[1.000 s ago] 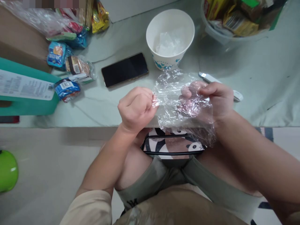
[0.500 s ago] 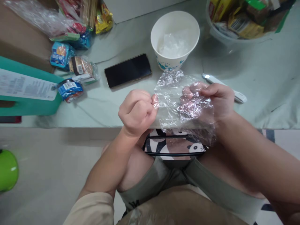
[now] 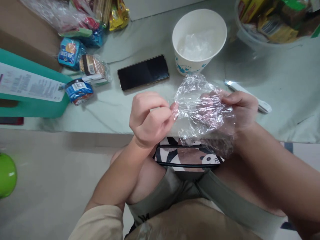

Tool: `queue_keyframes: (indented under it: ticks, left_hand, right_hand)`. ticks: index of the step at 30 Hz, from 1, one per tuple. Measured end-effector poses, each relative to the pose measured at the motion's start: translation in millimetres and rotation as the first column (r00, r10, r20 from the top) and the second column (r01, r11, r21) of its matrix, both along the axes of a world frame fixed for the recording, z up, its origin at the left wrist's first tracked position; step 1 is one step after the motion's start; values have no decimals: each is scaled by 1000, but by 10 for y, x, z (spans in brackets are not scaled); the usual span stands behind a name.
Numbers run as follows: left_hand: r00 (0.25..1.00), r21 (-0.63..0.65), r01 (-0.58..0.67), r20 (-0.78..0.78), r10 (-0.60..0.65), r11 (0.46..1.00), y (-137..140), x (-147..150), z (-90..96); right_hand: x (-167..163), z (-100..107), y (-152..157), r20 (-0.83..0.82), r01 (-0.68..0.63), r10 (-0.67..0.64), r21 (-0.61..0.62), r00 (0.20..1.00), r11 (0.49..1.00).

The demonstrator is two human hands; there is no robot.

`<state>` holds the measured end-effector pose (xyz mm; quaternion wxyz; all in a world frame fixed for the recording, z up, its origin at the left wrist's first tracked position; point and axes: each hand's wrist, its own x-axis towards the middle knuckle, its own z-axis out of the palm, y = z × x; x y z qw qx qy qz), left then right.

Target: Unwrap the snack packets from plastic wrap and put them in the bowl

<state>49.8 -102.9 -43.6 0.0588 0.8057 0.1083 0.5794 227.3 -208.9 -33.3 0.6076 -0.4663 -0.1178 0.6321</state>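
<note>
your left hand (image 3: 151, 121), curled, pinches one end of the clear plastic film (image 3: 190, 106); your right hand (image 3: 240, 108) is clamped on its other side. the film spans between them over the table's (image 3: 290, 106) front edge, near the white tub (image 3: 192, 65).

A phone (image 3: 143, 72) (screen dark) lies near wrapped snacks (image 3: 93, 66).

Clear crinkled plastic film (image 3: 191, 115), thin, shiny, held between both hands' fingers (image 3: 174, 109), lower edge hanging loose
</note>
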Motion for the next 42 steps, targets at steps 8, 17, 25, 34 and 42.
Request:
queue_keyframes:
  ticks: [8, 17, 25, 34, 42]
  left_hand:
    - [1000, 30, 18, -25, -17, 999, 24, -26, -18]
    - [998, 26, 44, -53, -43, 999, -58, -76, 38]
    - [984, -662, 166, 61, -168, 731, -54, 30, -167]
    - [860, -930, 331, 368, -354, -162, 15, 43, -55]
    - [782, -847, 405, 517, -348, -345, 47, 56, 43]
  right_hand:
    - [1, 32, -25, -40, 55, -56, -29, 998, 998]
    - [27, 28, -37, -33, 61, -65, -97, 997, 993]
    - [32, 3, -48, 5, 73, -73, -96, 997, 993]
    - [45, -1, -37, -41, 98, -103, -106, 994, 990]
    - [118, -77, -54, -20, 136, -138, -95, 990, 986]
